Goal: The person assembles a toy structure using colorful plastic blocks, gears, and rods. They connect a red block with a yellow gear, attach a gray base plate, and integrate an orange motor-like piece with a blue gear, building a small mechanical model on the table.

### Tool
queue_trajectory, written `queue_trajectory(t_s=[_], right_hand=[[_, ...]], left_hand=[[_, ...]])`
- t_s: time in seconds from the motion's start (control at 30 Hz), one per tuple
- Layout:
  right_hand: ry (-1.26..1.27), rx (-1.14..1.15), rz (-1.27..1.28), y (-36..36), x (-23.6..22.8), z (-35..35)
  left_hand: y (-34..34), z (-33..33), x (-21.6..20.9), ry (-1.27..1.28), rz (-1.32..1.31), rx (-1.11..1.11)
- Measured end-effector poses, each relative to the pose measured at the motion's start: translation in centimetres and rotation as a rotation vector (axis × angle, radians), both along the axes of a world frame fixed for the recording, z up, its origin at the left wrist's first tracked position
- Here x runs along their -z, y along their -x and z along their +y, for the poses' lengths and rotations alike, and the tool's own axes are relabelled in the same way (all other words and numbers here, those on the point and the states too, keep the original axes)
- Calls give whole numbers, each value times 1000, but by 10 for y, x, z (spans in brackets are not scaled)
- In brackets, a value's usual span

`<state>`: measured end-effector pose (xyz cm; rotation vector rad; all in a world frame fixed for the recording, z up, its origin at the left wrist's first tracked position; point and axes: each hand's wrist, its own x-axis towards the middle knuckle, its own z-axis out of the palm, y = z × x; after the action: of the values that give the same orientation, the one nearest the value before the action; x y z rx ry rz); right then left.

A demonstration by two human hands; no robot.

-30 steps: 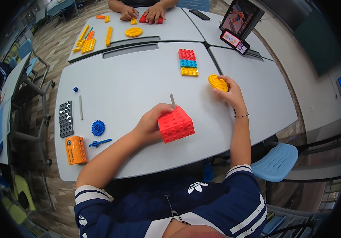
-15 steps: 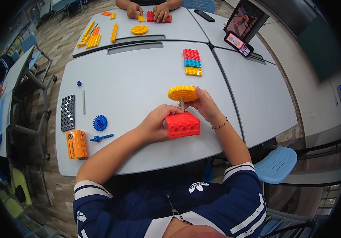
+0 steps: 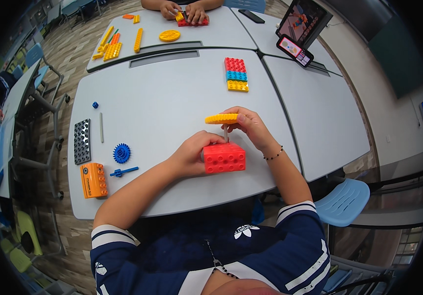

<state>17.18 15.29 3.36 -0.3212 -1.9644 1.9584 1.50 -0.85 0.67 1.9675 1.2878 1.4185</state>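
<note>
My left hand [image 3: 195, 153] is closed around the left side of a red building-block piece [image 3: 225, 158] whose studs face me. A thin grey axle [image 3: 226, 133] rises from the top of that red block. On the axle's upper end sits a yellow gear [image 3: 221, 119], seen nearly edge-on. My right hand [image 3: 249, 126] pinches the gear's right edge, thumb toward me, with the other fingers partly hidden behind the gear and axle.
On the left lie a black studded plate [image 3: 82, 141], an orange block [image 3: 94, 180], a blue gear [image 3: 122, 153], a blue axle piece [image 3: 124, 171] and a grey rod [image 3: 101, 128]. Stacked red, blue and yellow bricks [image 3: 236, 75] lie farther off. Opposite, another person's hands [image 3: 194, 12] handle bricks.
The yellow gear has tipped from showing its underside to nearly edge-on, my right hand turning with it. Across the table, the other person's hand has lifted a yellow piece onto the red one.
</note>
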Motion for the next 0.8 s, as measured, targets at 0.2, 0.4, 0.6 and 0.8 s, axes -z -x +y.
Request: queue_trajectory(t_s=[0.2, 0.4, 0.6, 0.8], right_hand=[[-54, -16, 30, 0, 2, 1], [-40, -66, 22, -3, 0, 3], [-120, -87, 6, -6, -5, 2], [-130, -89, 87, -9, -8, -3]], left_hand=[[-1, -1, 0, 53, -67, 12], [0, -2, 1, 68, 8, 3], [-1, 2, 2, -96, 94, -50], [-9, -10, 5, -330, 364, -429]])
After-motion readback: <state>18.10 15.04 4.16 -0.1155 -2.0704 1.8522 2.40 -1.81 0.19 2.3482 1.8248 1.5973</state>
